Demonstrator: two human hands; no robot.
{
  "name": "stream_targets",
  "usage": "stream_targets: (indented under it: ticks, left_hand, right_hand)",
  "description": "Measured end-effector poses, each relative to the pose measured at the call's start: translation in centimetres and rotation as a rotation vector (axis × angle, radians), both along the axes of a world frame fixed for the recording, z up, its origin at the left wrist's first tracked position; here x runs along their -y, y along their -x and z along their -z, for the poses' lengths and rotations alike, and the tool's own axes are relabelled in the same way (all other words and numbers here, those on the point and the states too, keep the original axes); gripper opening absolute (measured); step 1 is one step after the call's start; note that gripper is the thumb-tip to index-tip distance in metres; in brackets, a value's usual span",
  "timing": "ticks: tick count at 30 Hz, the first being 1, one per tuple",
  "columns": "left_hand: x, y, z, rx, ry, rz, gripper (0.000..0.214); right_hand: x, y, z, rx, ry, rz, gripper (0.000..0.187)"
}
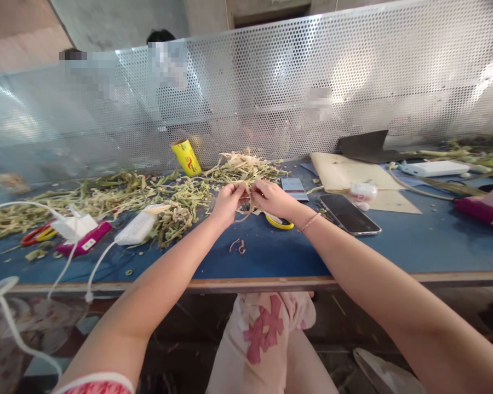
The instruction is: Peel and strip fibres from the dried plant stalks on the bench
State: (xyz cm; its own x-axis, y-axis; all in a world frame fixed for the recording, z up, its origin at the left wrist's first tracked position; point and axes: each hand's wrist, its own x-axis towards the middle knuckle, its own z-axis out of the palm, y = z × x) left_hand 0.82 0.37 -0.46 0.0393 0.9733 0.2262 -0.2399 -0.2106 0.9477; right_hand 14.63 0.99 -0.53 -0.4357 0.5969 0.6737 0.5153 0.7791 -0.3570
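Tan single strip (249, 208) pinched between left hand (228, 202) and right hand (273, 198).

A black flat smartphone (349, 214) lies right of centre on the blue tabletop (414, 246). A yellow cylindrical roll (186, 157) stands tilted before the perforated metal screen (353, 82), left of centre.
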Motion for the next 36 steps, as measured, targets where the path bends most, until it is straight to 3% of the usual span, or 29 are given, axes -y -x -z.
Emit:
stream_targets:
  ticks: [10,20,28,36]
  left_hand:
    - [0.2,-0.2,-0.1,-0.005,-0.004,-0.026,0.013]
    - [0.2,-0.1,0.2,-0.100,-0.104,-0.055,0.009]
    - [0.0,-0.2,0.4,-0.021,-0.071,0.021,0.010]
    - [-0.1,0.1,0.3,-0.046,-0.035,0.124,0.012]
  right_hand:
    - [0.5,0.0,0.0,0.091,0.106,-0.005,0.012]
    - [0.4,0.0,-0.3,0.055,0.079,-0.023,0.009]
    - [-0.2,0.0,0.0,0.019,0.055,-0.142,0.014]
    - [-0.1,-0.2,0.0,0.054,-0.004,-0.107,0.017]
